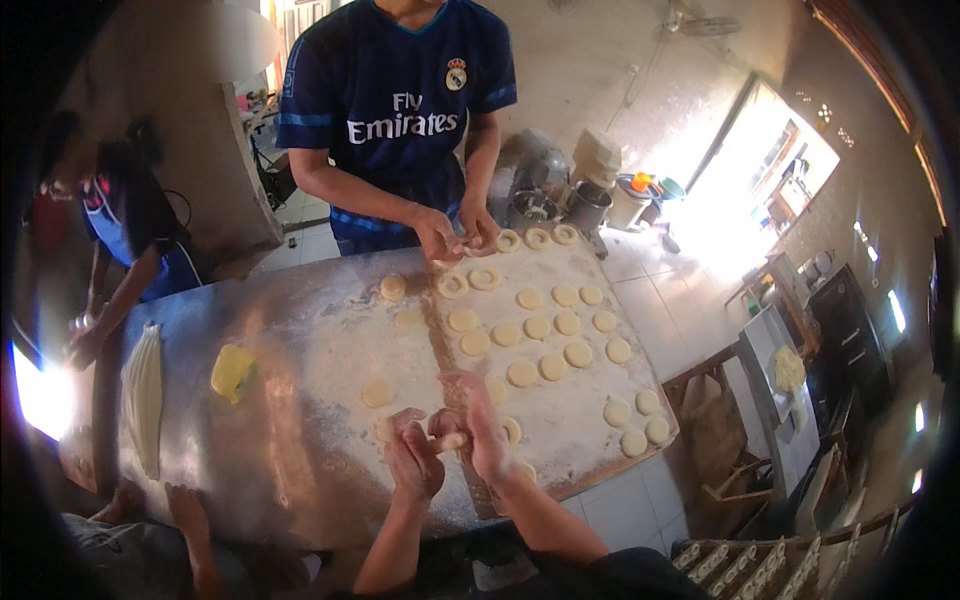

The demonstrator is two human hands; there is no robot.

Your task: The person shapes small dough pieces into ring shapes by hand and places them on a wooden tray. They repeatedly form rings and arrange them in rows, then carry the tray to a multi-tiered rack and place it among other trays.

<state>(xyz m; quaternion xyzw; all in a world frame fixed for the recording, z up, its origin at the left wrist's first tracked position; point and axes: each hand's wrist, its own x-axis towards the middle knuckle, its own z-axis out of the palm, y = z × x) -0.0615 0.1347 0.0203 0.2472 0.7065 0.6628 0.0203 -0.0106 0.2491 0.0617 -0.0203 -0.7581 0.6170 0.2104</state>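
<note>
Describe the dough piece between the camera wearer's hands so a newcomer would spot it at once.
On the big table, find the floured board at its right end. Over that board's left edge, toward the near side, the wearer's left hand holds the pale dough piece beside the right hand. Unlike the flat rounds and rings lying on the board, it looks stubby and is held.

Glossy metal tabletop [205,440] at left; matt, powdery board [572,440] at right; smooth, matt dough rounds [578,353] upon it.
</note>
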